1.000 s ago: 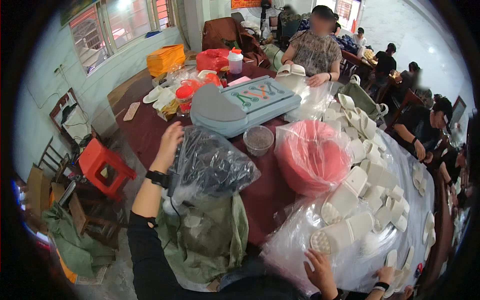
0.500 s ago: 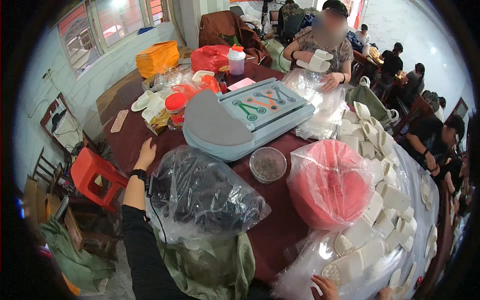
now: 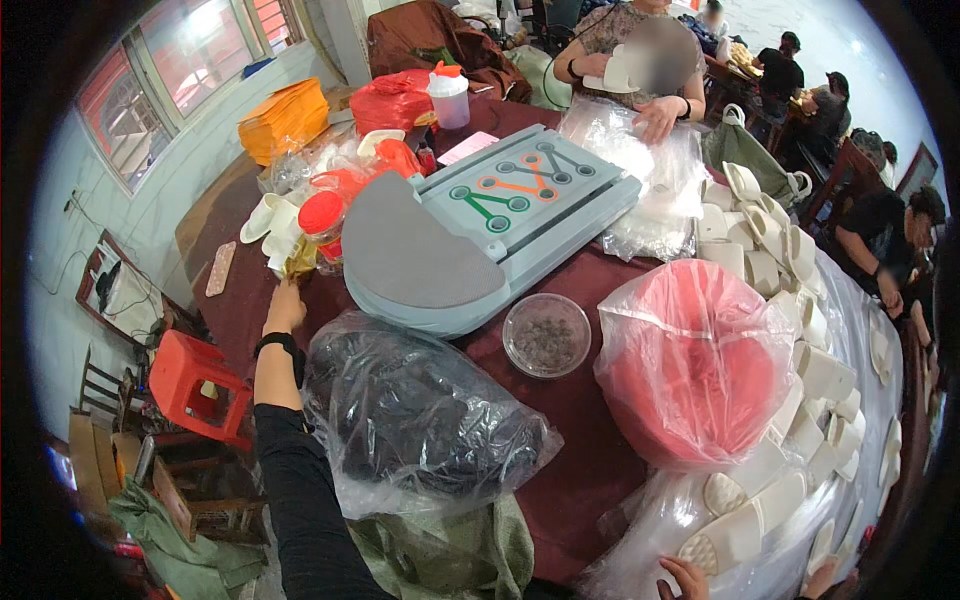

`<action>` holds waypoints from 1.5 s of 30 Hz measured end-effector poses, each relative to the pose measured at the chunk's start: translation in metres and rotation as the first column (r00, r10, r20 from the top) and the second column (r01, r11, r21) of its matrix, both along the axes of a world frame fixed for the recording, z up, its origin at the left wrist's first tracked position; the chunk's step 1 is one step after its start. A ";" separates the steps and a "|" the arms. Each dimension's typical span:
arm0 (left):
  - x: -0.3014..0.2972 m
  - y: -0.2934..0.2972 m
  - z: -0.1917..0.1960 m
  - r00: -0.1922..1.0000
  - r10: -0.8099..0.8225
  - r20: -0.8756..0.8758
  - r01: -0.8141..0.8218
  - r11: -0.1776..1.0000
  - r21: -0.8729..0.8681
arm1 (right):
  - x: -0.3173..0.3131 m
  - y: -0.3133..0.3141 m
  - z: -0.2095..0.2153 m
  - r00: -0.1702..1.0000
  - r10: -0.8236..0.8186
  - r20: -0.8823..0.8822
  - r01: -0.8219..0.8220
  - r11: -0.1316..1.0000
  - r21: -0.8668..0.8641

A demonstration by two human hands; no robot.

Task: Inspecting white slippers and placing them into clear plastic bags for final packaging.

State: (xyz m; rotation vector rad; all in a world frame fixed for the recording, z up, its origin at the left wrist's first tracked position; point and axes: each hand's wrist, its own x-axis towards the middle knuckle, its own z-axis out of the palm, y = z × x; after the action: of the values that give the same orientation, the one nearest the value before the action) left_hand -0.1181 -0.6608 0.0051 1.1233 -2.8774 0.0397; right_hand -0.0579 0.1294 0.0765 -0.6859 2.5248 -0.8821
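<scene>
Gold packet (image 3: 299, 261): beside the red-lidded jar (image 3: 322, 220), at our left hand's (image 3: 286, 305) fingertips.
Left grip: we cannot tell if it closes.
Right hand (image 3: 686, 580): near a cream slipper (image 3: 750, 526), grip unclear to us.
Jar care: we best pinch low, clear of it.

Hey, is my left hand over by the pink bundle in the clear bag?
No, your left hand is at the gold packet, close to the red-lidded jar.
</scene>
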 end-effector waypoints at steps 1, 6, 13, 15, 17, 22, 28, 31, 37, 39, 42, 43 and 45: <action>0.002 -0.003 0.000 1.000 0.003 0.002 -0.003 1.000 0.000 | 0.001 0.000 -0.003 1.000 -0.009 0.001 0.009 1.000 0.007; -0.016 0.035 0.028 0.899 -0.345 -0.271 0.314 0.937 -0.153 | 0.006 0.001 -0.009 0.999 -0.046 -0.011 0.046 0.999 0.009; 0.013 0.007 0.028 0.797 -0.139 -0.588 0.161 0.987 -0.016 | 0.003 0.003 -0.015 0.997 -0.002 -0.080 0.001 1.000 -0.011; 0.001 0.024 0.026 0.817 0.127 -0.563 -0.241 0.961 -0.133 | 0.005 0.003 -0.013 0.997 -0.025 -0.080 0.024 1.000 -0.008; -0.006 0.022 0.036 0.827 0.449 -0.339 -0.450 0.890 0.081 | 0.007 0.004 -0.013 0.996 -0.033 -0.086 0.031 0.999 -0.016; 0.010 -0.014 0.024 0.952 0.276 -0.130 -0.229 0.929 0.291 | 0.009 0.002 -0.016 0.997 -0.019 -0.075 0.019 1.000 -0.004; -0.006 -0.044 0.016 0.791 0.197 -0.580 -0.282 0.958 -0.059 | 0.009 0.005 -0.020 0.996 -0.015 -0.091 0.013 1.000 -0.015; -0.042 -0.048 0.026 0.241 0.244 -0.939 0.261 0.916 0.304 | 0.009 0.008 -0.026 0.994 -0.041 -0.103 0.041 0.999 -0.008; -0.025 -0.091 0.073 0.405 -0.043 -0.913 0.036 0.999 -0.031 | 0.003 0.013 -0.033 0.989 0.039 -0.140 -0.040 0.999 -0.006; -0.053 -0.045 0.076 0.212 0.023 -0.977 0.031 0.999 0.030 | 0.011 0.013 -0.026 0.984 0.043 -0.172 -0.037 0.999 0.034; -0.066 0.039 0.125 0.212 -0.085 -0.974 0.029 0.996 -0.080 | 0.016 0.017 -0.028 0.968 0.021 -0.249 -0.028 0.999 -0.024; -0.061 0.082 0.146 0.195 -0.112 -0.974 0.071 0.992 -0.100 | 0.016 0.018 -0.026 0.957 0.021 -0.289 -0.040 0.997 -0.060; -0.043 0.138 0.177 0.113 -0.173 -0.978 0.177 0.972 -0.152 | 0.016 0.017 -0.017 0.945 0.026 -0.325 -0.059 0.994 -0.093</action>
State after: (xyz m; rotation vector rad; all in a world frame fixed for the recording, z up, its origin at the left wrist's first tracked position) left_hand -0.1615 -0.5232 0.1821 0.3901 -1.6483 -0.5331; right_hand -0.0416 0.1466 0.0597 -0.9865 2.7508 -0.9551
